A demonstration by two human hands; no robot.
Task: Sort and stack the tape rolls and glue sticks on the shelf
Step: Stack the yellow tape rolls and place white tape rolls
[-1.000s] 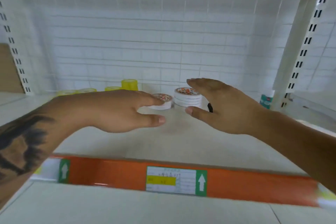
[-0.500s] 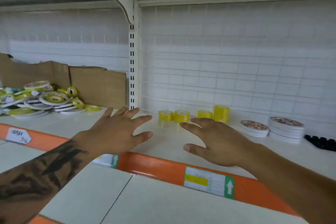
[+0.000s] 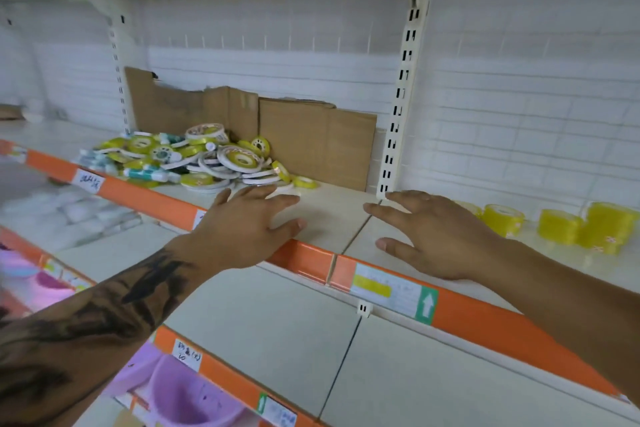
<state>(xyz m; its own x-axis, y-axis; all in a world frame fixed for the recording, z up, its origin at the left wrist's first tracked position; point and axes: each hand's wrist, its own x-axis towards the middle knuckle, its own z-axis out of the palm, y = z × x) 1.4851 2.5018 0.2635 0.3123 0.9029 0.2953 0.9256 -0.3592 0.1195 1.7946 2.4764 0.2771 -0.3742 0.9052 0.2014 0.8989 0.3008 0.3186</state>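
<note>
2 hands [image 3: 242, 229]; 4 sorted yellow tape rolls [image 3: 557, 226]; 1 mixed pile [image 3: 194, 159], uncountable.

You face white store shelving [image 3: 332, 211] with a white wire-grid back panel [image 3: 519, 97] and slotted uprights [image 3: 401, 94]. Orange price strips [image 3: 485, 315] edge each shelf, and brown cardboard [image 3: 311, 142] leans against the back.

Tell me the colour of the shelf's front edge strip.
Orange, seen in the head view: shelf edge strip.

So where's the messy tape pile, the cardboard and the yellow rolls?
messy tape pile [image 3: 207, 158], head view, a white roll's top.
cardboard [image 3: 311, 146], head view, flat front.
yellow rolls [image 3: 557, 227], head view, one roll's side.
</note>
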